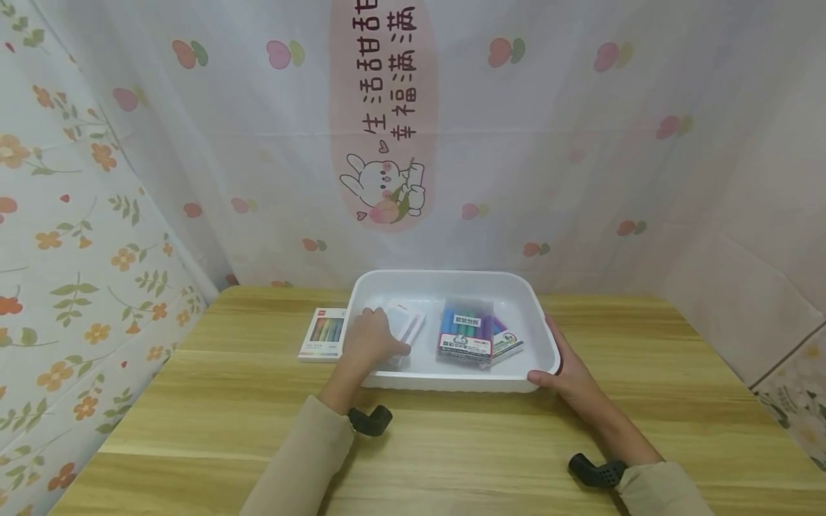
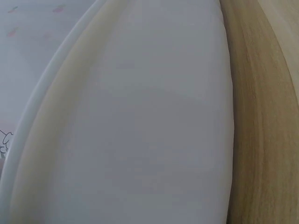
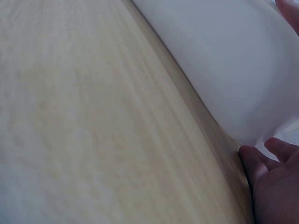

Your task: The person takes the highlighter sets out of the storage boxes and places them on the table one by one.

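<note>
A white plastic storage bin (image 1: 452,383) stands near the back of the table. My left hand (image 1: 369,340) reaches into its left end and grips a whitish packet in clear wrapping (image 1: 403,321); the hand covers much of it, so its contents are unclear. At the front right corner, my right hand (image 1: 571,376) holds the bin, thumb on the near side and fingers along the outer right wall. The right wrist view shows fingers (image 3: 275,163) against the bin's wall (image 3: 224,60). Only the bin's outer wall (image 2: 149,116) fills the left wrist view; no hand shows there.
Inside the bin, a clear pack of coloured markers (image 1: 466,333) lies over another pack labelled 6 (image 1: 508,346). A white box picturing coloured sticks (image 1: 321,335) lies on the wooden table (image 1: 452,451), left of the bin. A printed curtain (image 1: 503,143) hangs behind.
</note>
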`<control>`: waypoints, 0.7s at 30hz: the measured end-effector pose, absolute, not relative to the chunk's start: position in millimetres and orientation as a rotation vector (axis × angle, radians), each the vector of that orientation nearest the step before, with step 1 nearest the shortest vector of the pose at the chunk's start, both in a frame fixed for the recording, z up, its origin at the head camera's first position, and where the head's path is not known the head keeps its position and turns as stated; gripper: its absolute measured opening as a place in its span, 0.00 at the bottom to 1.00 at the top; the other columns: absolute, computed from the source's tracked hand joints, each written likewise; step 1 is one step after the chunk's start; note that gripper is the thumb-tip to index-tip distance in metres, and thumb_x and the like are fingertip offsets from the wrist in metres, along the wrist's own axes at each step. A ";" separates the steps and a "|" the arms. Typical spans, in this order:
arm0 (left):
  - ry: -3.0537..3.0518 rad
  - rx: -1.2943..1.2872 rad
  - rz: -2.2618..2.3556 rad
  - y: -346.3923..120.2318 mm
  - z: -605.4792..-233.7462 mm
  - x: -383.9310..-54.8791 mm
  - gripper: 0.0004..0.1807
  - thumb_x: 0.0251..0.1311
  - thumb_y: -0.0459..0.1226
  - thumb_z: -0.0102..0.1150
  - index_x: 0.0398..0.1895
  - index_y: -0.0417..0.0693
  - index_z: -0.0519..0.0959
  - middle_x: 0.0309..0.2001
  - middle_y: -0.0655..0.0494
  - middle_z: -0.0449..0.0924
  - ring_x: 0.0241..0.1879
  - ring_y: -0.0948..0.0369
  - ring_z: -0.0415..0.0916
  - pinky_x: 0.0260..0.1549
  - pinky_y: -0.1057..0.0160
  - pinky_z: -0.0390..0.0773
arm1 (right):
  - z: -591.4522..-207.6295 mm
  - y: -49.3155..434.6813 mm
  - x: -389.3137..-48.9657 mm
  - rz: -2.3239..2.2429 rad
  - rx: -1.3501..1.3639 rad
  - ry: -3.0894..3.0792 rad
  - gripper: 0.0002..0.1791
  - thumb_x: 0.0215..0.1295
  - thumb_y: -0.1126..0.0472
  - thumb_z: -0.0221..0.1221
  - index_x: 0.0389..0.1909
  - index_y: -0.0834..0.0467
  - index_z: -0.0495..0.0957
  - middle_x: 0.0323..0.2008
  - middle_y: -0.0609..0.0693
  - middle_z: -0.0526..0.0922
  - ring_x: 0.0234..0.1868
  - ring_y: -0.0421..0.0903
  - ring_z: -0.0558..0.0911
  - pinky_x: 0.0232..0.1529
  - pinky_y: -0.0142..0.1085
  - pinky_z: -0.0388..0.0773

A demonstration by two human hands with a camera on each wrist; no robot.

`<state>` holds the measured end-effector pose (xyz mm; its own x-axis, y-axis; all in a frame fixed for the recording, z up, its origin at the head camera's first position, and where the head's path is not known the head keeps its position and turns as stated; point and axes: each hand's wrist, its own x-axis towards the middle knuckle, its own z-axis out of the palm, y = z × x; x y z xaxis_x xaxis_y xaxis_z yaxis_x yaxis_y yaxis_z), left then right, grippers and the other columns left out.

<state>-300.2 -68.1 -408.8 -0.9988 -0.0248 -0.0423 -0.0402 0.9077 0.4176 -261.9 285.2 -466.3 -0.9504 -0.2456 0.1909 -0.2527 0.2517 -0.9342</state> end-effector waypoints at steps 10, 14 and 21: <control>2.978 -0.050 0.789 -69.3 -410.8 -301.0 0.48 0.42 0.49 0.80 0.64 0.37 0.67 0.53 0.42 0.72 0.42 0.52 0.73 0.48 0.53 0.80 | -464.7 284.7 -261.3 1.830 0.495 -2.492 0.59 0.60 0.66 0.67 0.83 0.48 0.38 0.77 0.64 0.53 0.59 0.34 0.72 0.55 0.19 0.72; 2.990 -0.043 0.833 -69.3 -410.4 -300.3 0.51 0.40 0.48 0.82 0.66 0.39 0.66 0.54 0.41 0.73 0.43 0.51 0.74 0.49 0.51 0.79 | -464.1 284.9 -261.4 1.815 0.483 -2.503 0.59 0.60 0.65 0.67 0.83 0.48 0.38 0.77 0.64 0.53 0.59 0.34 0.72 0.55 0.19 0.71; 2.938 0.004 0.922 -71.3 -410.6 -299.5 0.58 0.40 0.48 0.83 0.74 0.44 0.61 0.60 0.39 0.75 0.51 0.49 0.75 0.59 0.48 0.77 | -463.6 284.4 -260.3 1.791 0.470 -2.518 0.59 0.59 0.65 0.68 0.83 0.48 0.38 0.76 0.64 0.56 0.58 0.34 0.73 0.54 0.21 0.72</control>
